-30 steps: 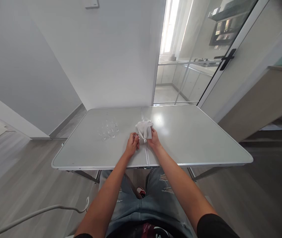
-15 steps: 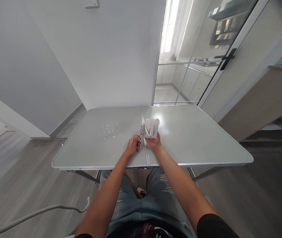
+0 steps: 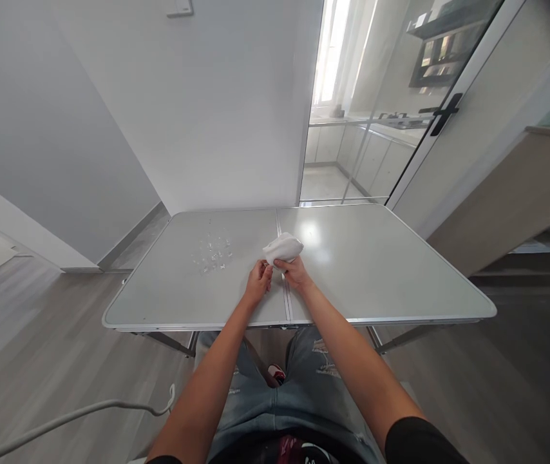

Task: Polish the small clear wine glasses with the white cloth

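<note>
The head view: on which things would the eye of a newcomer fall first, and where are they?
Probably first the white cloth, bunched in the right hand over the middle of the pale table, the left hand close by. Next come small clear pieces, glinting in a cluster on the table's left half. Beyond it, the dark handle stands out on the glass door at upper right.

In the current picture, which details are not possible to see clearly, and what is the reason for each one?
All in the head view:
- Anything inside the white cloth: hidden by its folds and the right hand.
- Whether the left hand grips something: its own fingers and the cloth cover this.
- Number and shape of the clear pieces: too small and see-through.
- The cable further left: cut off by the picture's edge.
</note>
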Demonstrator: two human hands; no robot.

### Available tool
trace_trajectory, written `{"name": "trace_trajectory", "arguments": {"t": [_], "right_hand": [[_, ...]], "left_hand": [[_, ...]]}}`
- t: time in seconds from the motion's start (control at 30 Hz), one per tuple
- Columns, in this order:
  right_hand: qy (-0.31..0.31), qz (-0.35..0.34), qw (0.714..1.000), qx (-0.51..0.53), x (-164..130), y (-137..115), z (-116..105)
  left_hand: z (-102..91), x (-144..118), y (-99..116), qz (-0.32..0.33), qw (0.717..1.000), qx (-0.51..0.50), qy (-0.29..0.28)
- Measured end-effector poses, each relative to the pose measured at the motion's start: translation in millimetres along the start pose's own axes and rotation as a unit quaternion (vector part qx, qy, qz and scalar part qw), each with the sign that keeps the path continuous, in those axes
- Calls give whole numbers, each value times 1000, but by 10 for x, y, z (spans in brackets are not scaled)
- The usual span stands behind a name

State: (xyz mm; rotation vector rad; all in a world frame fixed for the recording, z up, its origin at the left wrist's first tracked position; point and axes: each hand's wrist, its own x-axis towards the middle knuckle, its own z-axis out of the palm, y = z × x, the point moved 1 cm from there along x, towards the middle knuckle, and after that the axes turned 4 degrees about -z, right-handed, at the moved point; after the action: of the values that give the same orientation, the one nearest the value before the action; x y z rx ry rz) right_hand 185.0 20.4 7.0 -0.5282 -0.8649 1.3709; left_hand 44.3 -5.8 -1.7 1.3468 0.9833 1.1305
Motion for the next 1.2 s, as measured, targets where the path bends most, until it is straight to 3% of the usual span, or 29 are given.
{"name": "trace_trajectory", "arguments": {"t": [0.17, 0.33, 0.47, 0.6, 0.77, 0.87, 0.97, 1.03, 1.13, 1.2], "right_hand": [[-39, 49, 998, 5, -24, 9, -6], [-11, 39, 998, 45, 8, 19, -52], [53, 15, 997, 58, 86, 88, -108], [137, -36, 989, 37, 179, 118, -186], [284, -142, 948, -40, 202, 88, -329], [319, -167, 927, -108, 154, 92, -364], [275, -176, 928, -181, 109, 112, -309], [208, -150, 949, -185, 87, 119, -233], [89, -70, 991, -70, 43, 66, -105], [19, -18, 1000, 15, 2, -25, -27]], "left_hand": [[-4, 8, -33, 21, 999, 41, -7], [-14, 24, -42, 19, 999, 29, 12], [-31, 20, -38, 19, 999, 22, 37], [-32, 18, -43, 42, 999, -10, 23], [-23, 26, -62, 35, 998, -32, 32], [-16, 12, -54, 35, 999, -25, 14], [-9, -1, -34, 45, 999, -20, -16], [-9, -1, -27, 43, 999, -14, -20], [-15, 9, -29, 31, 1000, -6, 5], [-22, 16, -33, 29, 999, -3, 24]]}}
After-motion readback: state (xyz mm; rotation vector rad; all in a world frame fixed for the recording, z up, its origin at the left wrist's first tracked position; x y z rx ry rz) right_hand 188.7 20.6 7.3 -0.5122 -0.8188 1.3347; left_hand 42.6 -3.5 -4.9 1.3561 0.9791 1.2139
